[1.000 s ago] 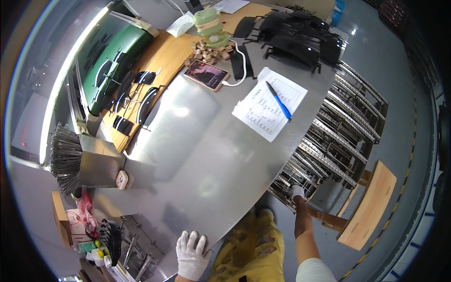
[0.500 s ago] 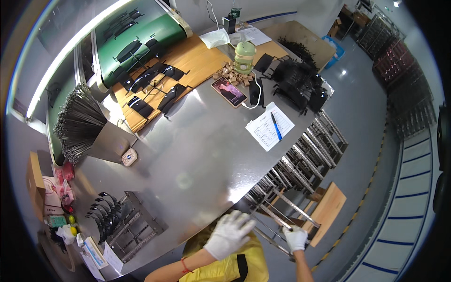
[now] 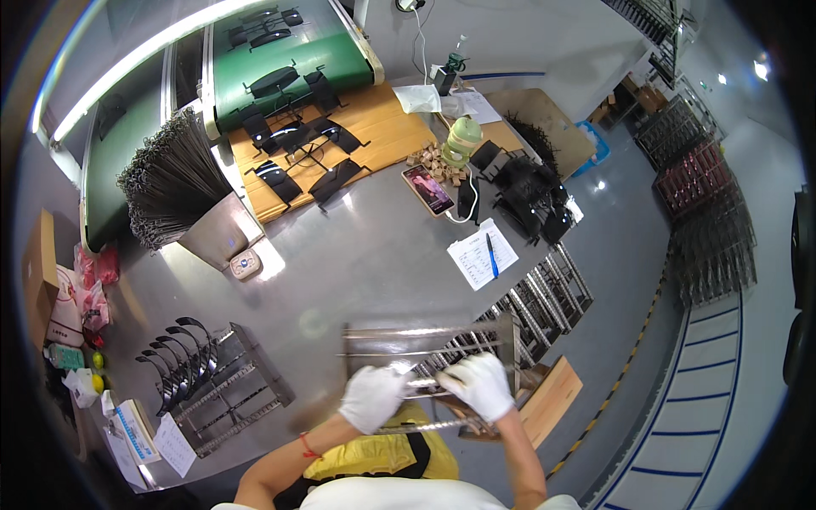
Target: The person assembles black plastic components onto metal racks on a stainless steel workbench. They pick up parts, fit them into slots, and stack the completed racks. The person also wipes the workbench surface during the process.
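A metal rack (image 3: 425,330) with notched bars between two end plates is in front of me, over the table's front edge. My left hand (image 3: 372,398), in a white glove, is closed on its left part. Closed on its right side is my right hand (image 3: 480,384), also gloved; the gloves hide exactly where the fingers grip. To the left on the table sits a similar rack (image 3: 246,391), with several curved black glossy pieces (image 3: 180,361) standing at its left side. More metal racks (image 3: 544,293) are lined up beyond my right hand, beside the table.
On the metal table (image 3: 314,289) lie a paper sheet with a blue pen (image 3: 492,257), a phone (image 3: 427,189) and a pale case (image 3: 245,263). A bin of wire hooks (image 3: 174,178) stands left. Black parts (image 3: 531,191) are piled at the far right. A wooden board (image 3: 552,399) lies right.
A metal rack has come from the right side to in front of me. My right hand has moved left and up; my left hand has shifted left onto the rack.
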A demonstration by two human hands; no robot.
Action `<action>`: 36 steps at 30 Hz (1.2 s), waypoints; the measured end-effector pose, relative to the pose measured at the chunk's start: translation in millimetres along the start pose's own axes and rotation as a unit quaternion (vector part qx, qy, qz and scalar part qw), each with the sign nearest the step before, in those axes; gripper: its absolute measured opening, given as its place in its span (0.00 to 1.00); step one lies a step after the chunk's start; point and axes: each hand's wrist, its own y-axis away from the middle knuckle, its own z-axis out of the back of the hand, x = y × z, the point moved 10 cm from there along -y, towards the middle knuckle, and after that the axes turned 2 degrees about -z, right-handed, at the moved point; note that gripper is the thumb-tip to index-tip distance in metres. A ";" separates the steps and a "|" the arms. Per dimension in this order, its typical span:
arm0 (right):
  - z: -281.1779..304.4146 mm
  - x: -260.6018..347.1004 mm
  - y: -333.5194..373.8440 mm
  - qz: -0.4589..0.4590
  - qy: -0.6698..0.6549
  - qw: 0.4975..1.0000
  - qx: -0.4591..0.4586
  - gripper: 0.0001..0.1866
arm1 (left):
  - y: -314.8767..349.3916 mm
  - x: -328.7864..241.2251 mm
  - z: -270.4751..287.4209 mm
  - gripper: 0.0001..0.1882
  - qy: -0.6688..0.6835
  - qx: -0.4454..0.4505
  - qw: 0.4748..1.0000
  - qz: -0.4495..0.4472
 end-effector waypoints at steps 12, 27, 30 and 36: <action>33.2 -126.0 -212.5 -0.026 -0.192 0.960 -0.201 0.17 | 20.0 158.3 23.3 0.10 0.006 -0.242 0.922 0.304; -77.4 -173.8 -660.1 -0.038 -0.191 0.975 -0.106 0.45 | -54.6 186.6 4.1 0.10 0.064 -0.146 0.941 0.298; -117.5 -165.3 -722.1 -0.072 -0.177 0.978 -0.083 0.55 | -55.7 194.6 1.7 0.10 0.082 -0.139 0.938 0.308; -114.1 -156.3 -728.6 -0.146 -0.254 0.929 -0.227 0.38 | -60.1 197.7 2.3 0.11 0.050 -0.120 0.940 0.316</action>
